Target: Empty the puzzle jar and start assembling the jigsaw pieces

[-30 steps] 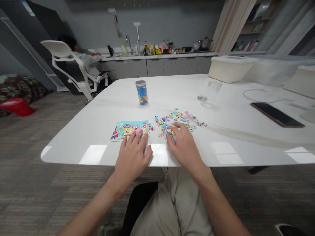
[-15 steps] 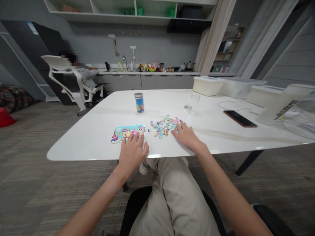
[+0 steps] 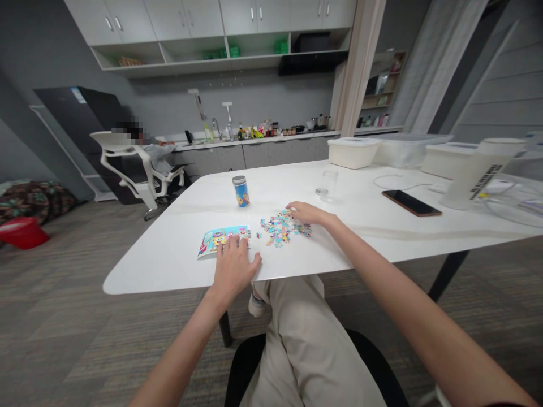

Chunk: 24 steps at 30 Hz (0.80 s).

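A heap of small colourful puzzle pieces (image 3: 280,228) lies on the white table (image 3: 169,249). My right hand (image 3: 306,212) rests at the far right side of the heap, fingers spread over the pieces. My left hand (image 3: 233,267) lies flat near the table's front edge, its fingertips on the lower right corner of a cartoon picture card (image 3: 220,239). Behind the heap stands a small blue tube with a silver lid (image 3: 241,191). A clear empty tube (image 3: 329,183) with its loose lid (image 3: 321,192) is further right.
A black phone (image 3: 410,203) and a white cable (image 3: 394,182) lie to the right, with white and clear plastic bins (image 3: 354,151) behind. A person sits in a white office chair (image 3: 129,169) at the far left by a kitchen counter. A red object (image 3: 21,232) is on the floor.
The view has pulled back and tilted up. My right hand has slid from the near side of the puzzle heap to its far right side. My left hand stays on the card.
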Each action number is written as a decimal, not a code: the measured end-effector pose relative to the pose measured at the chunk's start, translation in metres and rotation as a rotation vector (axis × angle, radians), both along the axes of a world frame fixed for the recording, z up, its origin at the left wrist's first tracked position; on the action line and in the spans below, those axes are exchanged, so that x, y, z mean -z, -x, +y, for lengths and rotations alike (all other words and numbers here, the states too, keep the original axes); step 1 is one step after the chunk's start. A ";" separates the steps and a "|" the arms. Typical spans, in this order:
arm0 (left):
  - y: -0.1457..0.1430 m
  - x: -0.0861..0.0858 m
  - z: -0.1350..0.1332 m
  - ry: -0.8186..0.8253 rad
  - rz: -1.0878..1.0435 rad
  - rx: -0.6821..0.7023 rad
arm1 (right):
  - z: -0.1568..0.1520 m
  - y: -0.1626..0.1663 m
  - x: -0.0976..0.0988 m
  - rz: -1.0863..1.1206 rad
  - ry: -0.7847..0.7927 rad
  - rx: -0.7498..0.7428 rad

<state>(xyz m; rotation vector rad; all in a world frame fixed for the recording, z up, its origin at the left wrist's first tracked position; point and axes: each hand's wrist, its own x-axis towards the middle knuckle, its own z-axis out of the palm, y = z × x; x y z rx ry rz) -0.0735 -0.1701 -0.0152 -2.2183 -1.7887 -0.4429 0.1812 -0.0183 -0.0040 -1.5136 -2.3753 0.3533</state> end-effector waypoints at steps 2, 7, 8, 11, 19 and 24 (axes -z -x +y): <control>-0.004 -0.001 0.006 -0.038 -0.001 0.028 | 0.010 0.000 0.006 0.034 -0.046 0.102; -0.016 -0.001 0.018 -0.036 -0.015 0.226 | 0.017 0.000 0.028 0.038 0.092 0.165; -0.019 0.000 0.020 -0.024 -0.011 0.270 | 0.017 -0.001 0.031 0.053 0.108 0.134; -0.025 0.003 0.024 0.016 0.007 0.362 | 0.013 -0.004 0.033 0.157 0.126 0.022; -0.042 0.002 0.037 0.166 0.034 0.328 | 0.004 -0.001 0.023 0.626 0.324 0.010; -0.061 -0.006 0.041 0.207 0.021 0.308 | -0.001 0.002 0.022 0.697 0.360 -0.025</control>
